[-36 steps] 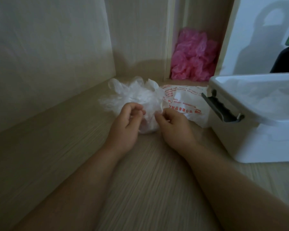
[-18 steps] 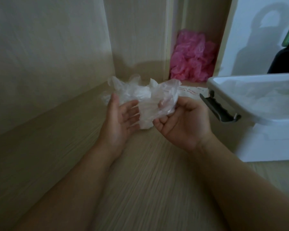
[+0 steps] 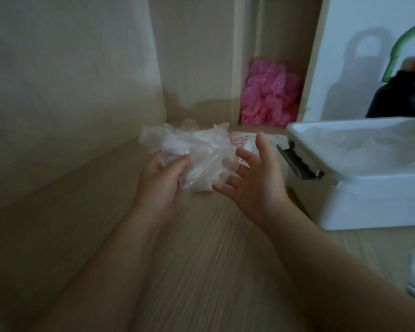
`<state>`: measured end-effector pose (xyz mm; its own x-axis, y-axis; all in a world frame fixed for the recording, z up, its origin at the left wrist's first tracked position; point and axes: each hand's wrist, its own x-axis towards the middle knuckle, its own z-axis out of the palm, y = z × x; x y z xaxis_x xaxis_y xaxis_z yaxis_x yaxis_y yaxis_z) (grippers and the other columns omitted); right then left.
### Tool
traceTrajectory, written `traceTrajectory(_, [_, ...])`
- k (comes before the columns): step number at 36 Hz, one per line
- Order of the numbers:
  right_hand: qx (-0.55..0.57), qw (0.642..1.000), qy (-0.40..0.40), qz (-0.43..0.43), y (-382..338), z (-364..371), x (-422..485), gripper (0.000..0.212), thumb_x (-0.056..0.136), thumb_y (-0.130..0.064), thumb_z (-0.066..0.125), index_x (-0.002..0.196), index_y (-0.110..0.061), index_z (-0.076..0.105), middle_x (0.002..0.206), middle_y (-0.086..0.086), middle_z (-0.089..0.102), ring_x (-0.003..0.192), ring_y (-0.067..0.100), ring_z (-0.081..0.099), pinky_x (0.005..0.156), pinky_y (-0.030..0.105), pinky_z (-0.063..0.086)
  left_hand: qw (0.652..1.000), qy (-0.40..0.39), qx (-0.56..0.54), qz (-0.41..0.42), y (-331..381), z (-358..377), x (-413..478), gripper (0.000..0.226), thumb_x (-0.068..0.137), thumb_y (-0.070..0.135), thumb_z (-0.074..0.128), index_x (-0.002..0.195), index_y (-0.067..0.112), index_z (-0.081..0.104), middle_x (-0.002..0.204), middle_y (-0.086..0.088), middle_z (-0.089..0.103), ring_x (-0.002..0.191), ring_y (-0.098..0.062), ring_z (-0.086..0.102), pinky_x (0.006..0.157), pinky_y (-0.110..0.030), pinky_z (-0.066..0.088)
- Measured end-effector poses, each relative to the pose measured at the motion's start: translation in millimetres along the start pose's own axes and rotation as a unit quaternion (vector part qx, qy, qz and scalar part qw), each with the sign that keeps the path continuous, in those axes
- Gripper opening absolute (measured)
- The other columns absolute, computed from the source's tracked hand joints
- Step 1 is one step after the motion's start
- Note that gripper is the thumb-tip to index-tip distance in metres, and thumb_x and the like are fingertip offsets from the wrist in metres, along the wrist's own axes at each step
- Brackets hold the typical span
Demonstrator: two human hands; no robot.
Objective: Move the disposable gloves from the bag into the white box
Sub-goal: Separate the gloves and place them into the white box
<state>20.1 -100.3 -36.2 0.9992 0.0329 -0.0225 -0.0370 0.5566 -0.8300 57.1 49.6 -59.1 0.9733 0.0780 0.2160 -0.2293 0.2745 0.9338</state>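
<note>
A person's left hand (image 3: 162,179) grips a crumpled wad of clear gloves (image 3: 199,154) above a wooden shelf (image 3: 201,259), thumb pressed into the plastic. The right hand (image 3: 252,180), fingers spread and palm up, touches the wad's far side. The white box (image 3: 359,173) stands just right of that hand; the printed bag (image 3: 240,140) lies behind both.

We see translucent whitish gloves (image 3: 197,152), a white bag (image 3: 240,141) with red print beyond them, a white box (image 3: 359,197) with grey latch (image 3: 297,165), pink crumpled plastic (image 3: 270,92), and pale wood-grain bench (image 3: 201,259).
</note>
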Motion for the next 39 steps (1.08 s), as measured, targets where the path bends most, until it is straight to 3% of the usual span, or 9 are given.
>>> traceTrajectory(6, [-0.212, 0.975, 0.051, -0.048, -29, 19, -7, 0.063, 0.084, -0.023, 0.071, 0.138, -0.008, 0.041, 0.116, 0.009, 0.058, 0.1, 0.023, 0.06, 0.081, 0.038, 0.056, 0.998, -0.038, 0.043, 0.015, 30, 9, -12, 0.009, 0.08, 0.004, 0.069, 0.078, 0.012, 0.074, 0.077, -0.006, 0.072, 0.072, -0.017, 0.069, 0.068, -0.031, 0.053])
traceTrajectory(10, [-0.228, 0.966, 0.083, -0.084, -55, 20, -12, 0.01, 0.086, 0.003, 0.058, 0.089, -0.003, 0.066, 0.08, 0.015, 0.06, 0.07, 0.022, 0.058, 0.073, 0.038, 0.055, 0.998, -0.051, 0.02, -0.022, 50, 25, -14, 0.004, 0.078, 0.02, 0.074, 0.079, 0.017, 0.073, 0.075, -0.004, 0.063, 0.068, -0.014, 0.058, 0.061, -0.025, 0.046])
traceTrajectory(12, [-0.223, 0.964, 0.101, -0.103, -71, 15, -15, 0.016, 0.086, 0.001, 0.057, 0.072, -0.006, 0.06, 0.072, 0.014, 0.056, 0.066, 0.025, 0.055, 0.072, 0.04, 0.053, 0.999, -0.032, 0.028, -0.005, 57, 35, -11, 0.011, 0.085, 0.023, 0.068, 0.074, 0.019, 0.07, 0.066, 0.002, 0.063, 0.06, -0.009, 0.058, 0.056, -0.022, 0.046])
traceTrajectory(16, [-0.204, 0.963, 0.127, -0.119, -110, -3, -21, 0.014, 0.09, -0.011, 0.054, 0.077, -0.014, 0.055, 0.078, 0.009, 0.057, 0.067, 0.021, 0.057, 0.065, 0.035, 0.052, 0.999, 0.028, 0.013, 0.013, 71, 61, -6, 0.013, 0.078, 0.025, 0.073, 0.068, 0.017, 0.07, 0.075, -0.006, 0.069, 0.072, -0.018, 0.065, 0.071, -0.03, 0.051])
traceTrajectory(22, [-0.249, 0.939, 0.202, -0.124, -151, -42, -31, 0.019, 0.092, -0.014, 0.051, 0.074, -0.014, 0.05, 0.066, 0.003, 0.05, 0.051, 0.013, 0.05, 0.045, 0.021, 0.046, 0.999, 0.036, 0.032, 0.014, 72, 103, 5, 0.029, 0.089, 0.015, 0.064, 0.06, 0.012, 0.057, 0.051, 0.0, 0.05, 0.047, -0.012, 0.044, 0.051, -0.025, 0.038])
traceTrajectory(25, [-0.309, 0.909, 0.261, -0.105, -169, -73, -34, 0.019, 0.091, -0.011, 0.05, 0.073, -0.016, 0.048, 0.067, 0.004, 0.049, 0.052, 0.014, 0.05, 0.04, 0.019, 0.043, 0.985, 0.107, 0.124, 0.048, 65, 126, 8, 0.016, 0.082, 0.024, 0.07, 0.091, 0.011, 0.066, 0.08, -0.005, 0.067, 0.065, -0.016, 0.063, 0.062, -0.029, 0.052])
traceTrajectory(29, [-0.394, 0.855, 0.331, -0.066, -186, -113, -38, 0.014, 0.09, -0.009, 0.049, 0.1, -0.009, 0.059, 0.074, 0.007, 0.049, 0.058, 0.016, 0.05, 0.035, 0.014, 0.041, 0.932, 0.166, 0.284, 0.151, 68, 157, -5, 0.063, 0.084, 0.028, 0.07, 0.138, 0.011, 0.043, 0.134, -0.01, 0.05, 0.121, -0.024, 0.048, 0.099, -0.029, 0.038])
traceTrajectory(34, [-0.558, 0.747, 0.361, 0.022, -205, -129, -52, 0.013, 0.095, -0.006, 0.044, 0.092, 0.001, 0.054, 0.066, 0.007, 0.047, 0.05, 0.015, 0.044, 0.041, 0.021, 0.033, 0.907, -0.106, 0.334, 0.234, 64, 196, -22, 0.023, 0.086, 0.027, 0.067, 0.108, 0.032, 0.062, 0.101, 0.012, 0.064, 0.097, -0.013, 0.06, 0.084, -0.023, 0.046])
traceTrajectory(39, [-0.646, 0.669, 0.359, 0.081, -215, -142, -50, 0.018, 0.094, -0.005, 0.044, 0.106, 0.001, 0.053, 0.075, 0.012, 0.052, 0.056, 0.021, 0.05, 0.044, 0.027, 0.037, 0.749, -0.342, 0.537, 0.186, 57, 222, -27, 0.036, 0.087, 0.05, 0.059, 0.117, 0.032, 0.067, 0.117, 0.014, 0.063, 0.106, -0.004, 0.055, 0.094, -0.028, 0.045])
